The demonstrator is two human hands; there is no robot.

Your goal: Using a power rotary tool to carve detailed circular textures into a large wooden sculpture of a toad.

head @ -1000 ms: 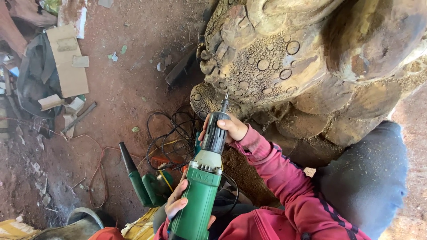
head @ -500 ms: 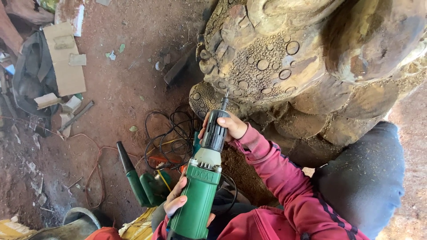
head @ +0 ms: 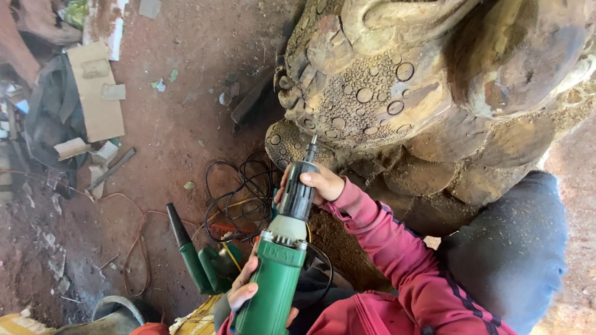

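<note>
Head view: grinder [head: 282, 267] unmoved against carving [head: 428, 93].

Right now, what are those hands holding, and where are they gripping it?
A green power grinder: left hand grips its green body, right hand its dark neck.

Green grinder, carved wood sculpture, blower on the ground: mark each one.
green grinder [head: 276, 291], head view, on its green body.
carved wood sculpture [head: 372, 93], head view, on the ringed patch.
blower [head: 208, 270], head view, on its green housing.
</note>
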